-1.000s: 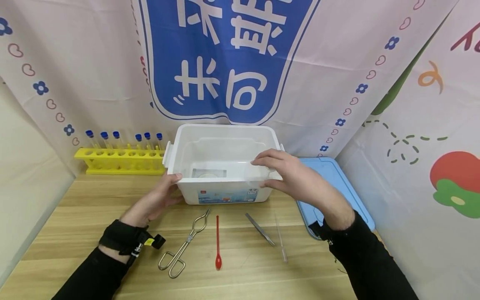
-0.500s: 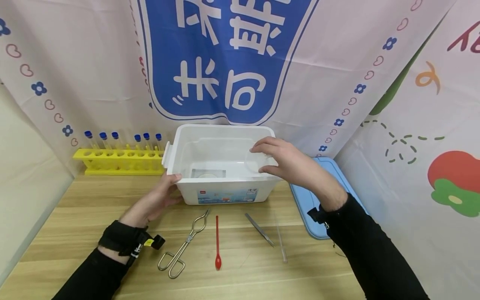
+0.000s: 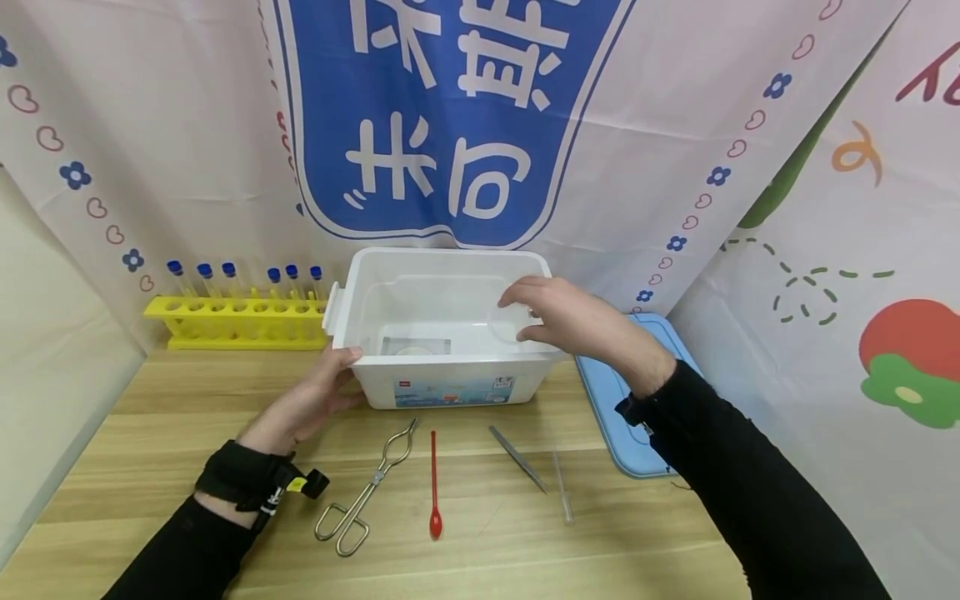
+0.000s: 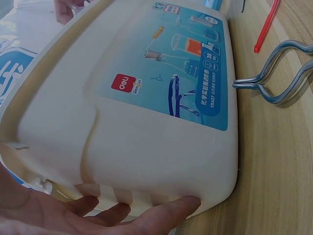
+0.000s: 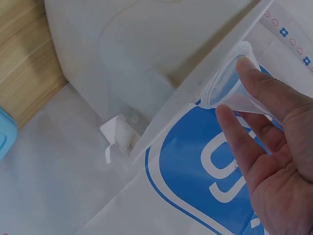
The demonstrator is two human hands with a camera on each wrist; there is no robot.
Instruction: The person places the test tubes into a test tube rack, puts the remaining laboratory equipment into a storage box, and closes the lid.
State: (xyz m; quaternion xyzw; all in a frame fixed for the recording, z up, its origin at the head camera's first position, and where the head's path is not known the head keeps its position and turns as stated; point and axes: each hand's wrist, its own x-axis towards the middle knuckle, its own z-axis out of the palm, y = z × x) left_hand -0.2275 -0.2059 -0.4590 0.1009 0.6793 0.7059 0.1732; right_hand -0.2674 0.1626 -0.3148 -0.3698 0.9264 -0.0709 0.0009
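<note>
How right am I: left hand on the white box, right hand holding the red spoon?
The right wrist view shows one slip: the right hand holds a clear cup, not the red spoon. The left hand is indeed on the white box.

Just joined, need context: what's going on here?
A person's right hand pinches a clear cup at the right end of an open white bin. Their left hand holds the bin's left end. Metal tongs, a red spoon, tweezers and a thin clear tube lie on the table in front. A blue lid lies to the right, a yellow rack to the left.
</note>
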